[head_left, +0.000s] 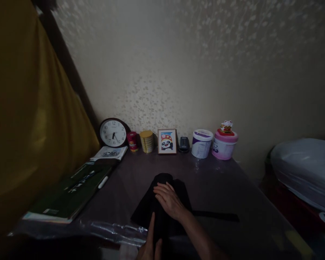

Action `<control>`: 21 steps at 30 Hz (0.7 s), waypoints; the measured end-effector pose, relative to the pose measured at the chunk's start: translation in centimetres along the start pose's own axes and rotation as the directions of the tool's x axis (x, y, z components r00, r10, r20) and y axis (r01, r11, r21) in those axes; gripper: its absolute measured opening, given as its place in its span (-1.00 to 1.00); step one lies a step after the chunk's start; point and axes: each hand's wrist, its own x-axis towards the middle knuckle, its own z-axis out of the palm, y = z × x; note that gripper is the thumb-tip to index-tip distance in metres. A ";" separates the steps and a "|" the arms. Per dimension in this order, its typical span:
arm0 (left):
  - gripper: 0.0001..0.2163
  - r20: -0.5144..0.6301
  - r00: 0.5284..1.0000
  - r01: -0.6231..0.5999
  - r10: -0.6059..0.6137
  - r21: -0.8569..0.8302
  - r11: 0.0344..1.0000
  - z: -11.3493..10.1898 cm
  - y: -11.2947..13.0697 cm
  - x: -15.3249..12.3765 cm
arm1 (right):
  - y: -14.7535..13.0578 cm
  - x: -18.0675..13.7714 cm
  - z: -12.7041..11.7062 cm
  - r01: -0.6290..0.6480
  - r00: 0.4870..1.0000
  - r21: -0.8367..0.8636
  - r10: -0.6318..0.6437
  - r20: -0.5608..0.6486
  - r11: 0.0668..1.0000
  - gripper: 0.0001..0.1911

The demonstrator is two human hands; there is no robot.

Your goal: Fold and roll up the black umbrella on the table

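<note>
A black piece of cloth [154,211] lies on the dark table [222,187] in front of me, with a narrow black strap [219,216] running out to its right. My right hand [168,199] rests flat on the cloth, fingers stretched out and pointing left. My left hand [150,242] is at the bottom edge of the view. Its fingers are extended and touch the near part of the cloth.
Along the wall stand a round clock [113,133], a red can [132,141], a gold tin [146,141], a framed panda picture [167,141], a white tub [202,143] and a pink tin [224,143]. Books [70,193] lie at the left beside a yellow curtain [24,119]. Clear plastic [108,228] covers the near edge.
</note>
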 end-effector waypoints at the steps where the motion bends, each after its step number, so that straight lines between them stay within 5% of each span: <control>1: -0.38 -0.011 1.000 0.007 -0.007 -0.010 1.000 0.1 0.0 0.1 | 0.5 0.6 -0.1 -0.002 1.000 -0.007 0.002 0.019 1.000 -0.68; 8: -0.35 -0.018 0.999 0.047 -0.048 -0.029 0.998 0.3 0.2 0.3 | 4.5 5.1 0.2 -0.021 0.995 -0.115 0.032 0.100 0.993 -0.66; 12: -0.38 -0.066 0.995 0.074 -0.075 -0.009 0.997 0.5 0.5 -0.1 | 5.1 6.3 0.2 -0.137 0.990 -0.225 0.140 -0.001 0.965 -0.67; 16: -0.40 -0.111 0.990 0.088 -0.087 0.004 0.996 0.7 0.7 -0.6 | 3.0 4.6 0.3 -0.160 0.979 -0.240 0.123 -0.164 0.957 -0.62; 21: -0.41 -0.102 0.992 0.070 -0.069 0.005 0.998 1.0 0.4 -0.7 | -1.7 1.2 1.4 -0.117 0.993 -0.133 0.112 -0.041 0.984 -0.66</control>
